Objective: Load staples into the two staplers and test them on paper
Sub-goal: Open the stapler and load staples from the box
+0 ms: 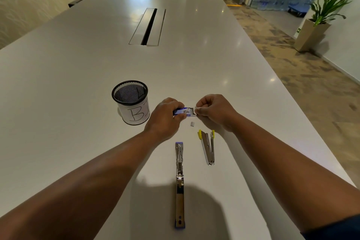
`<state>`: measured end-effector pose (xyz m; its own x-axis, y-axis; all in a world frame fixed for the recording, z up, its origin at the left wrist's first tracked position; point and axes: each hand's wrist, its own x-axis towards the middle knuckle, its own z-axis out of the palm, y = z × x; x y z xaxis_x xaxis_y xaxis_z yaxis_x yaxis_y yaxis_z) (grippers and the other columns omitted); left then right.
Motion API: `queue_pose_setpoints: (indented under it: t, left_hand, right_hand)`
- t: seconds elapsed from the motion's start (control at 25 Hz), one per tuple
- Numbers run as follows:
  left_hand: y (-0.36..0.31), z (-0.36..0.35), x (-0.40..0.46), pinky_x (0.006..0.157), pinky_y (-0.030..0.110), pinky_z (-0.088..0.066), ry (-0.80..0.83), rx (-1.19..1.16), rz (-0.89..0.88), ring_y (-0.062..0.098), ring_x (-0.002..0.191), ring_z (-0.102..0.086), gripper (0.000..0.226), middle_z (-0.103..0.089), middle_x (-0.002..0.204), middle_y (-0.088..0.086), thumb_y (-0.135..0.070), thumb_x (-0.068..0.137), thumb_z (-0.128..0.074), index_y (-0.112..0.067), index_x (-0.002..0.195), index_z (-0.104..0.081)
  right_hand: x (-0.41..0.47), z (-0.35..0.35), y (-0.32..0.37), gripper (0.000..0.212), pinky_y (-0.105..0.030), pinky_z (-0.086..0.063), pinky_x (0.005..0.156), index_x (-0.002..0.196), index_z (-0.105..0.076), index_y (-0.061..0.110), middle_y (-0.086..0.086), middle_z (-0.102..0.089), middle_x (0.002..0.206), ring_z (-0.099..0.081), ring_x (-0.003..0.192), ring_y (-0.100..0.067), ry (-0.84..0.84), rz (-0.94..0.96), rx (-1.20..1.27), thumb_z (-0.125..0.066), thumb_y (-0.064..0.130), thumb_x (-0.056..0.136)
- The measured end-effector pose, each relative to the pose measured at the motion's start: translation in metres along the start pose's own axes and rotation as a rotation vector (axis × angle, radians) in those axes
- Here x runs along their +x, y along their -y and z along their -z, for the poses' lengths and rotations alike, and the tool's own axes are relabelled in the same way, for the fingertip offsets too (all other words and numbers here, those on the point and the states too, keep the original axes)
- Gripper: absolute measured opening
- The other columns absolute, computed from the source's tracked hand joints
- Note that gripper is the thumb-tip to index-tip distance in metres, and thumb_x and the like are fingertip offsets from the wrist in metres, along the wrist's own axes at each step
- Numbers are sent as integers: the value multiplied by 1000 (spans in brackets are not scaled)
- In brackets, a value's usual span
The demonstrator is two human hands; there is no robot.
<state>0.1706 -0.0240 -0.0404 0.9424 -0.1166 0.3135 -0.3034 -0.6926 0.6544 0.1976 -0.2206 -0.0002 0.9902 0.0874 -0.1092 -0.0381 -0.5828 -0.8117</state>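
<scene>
while the long white bench carries everything within easy reach, you work over its near end. the black mesh cup with a white paper label stands at your left, clear of the work. the long blue-ended steel stapler lies swung fully open toward you, its channel apparently facing up, ready to take a strip. just to its right the smaller yellow-tipped steel stapler also lies opened out, probably for the same reason. your left hand has its fingers closed round the small blue staple box, steadying it just above the bench. your right hand pinches at the box's open end with thumb and forefinger; whether they grip the inner tray or a strip of staples is too small to tell. a short silver piece of staples lies loose on the bench just under the box, between it and the staplers.
</scene>
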Motion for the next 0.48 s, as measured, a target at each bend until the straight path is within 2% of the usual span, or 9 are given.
queue_pose_setpoints:
  t: [0.28,0.48]
  left_hand:
    - [0,1,0,76,25,-48,1,4,-12,11,89,-56,29,-57,101,-11,-23,90,-74,-15,117,-72]
    - [1,0,1,77,26,-44,-1,7,-13,14,95,-56,28,-57,100,-12,-23,90,-74,-15,117,-73]
  right_hand:
    - [0,-11,11,11,-41,-60,74,72,-71,18,-1,-74,80,-72,83,-21,-35,-54,6,-80,14,77]
    - [-2,-12,12,10,-34,-56,67,75,-71,15,0,-73,79,-67,75,-16,-37,-47,24,-79,14,79]
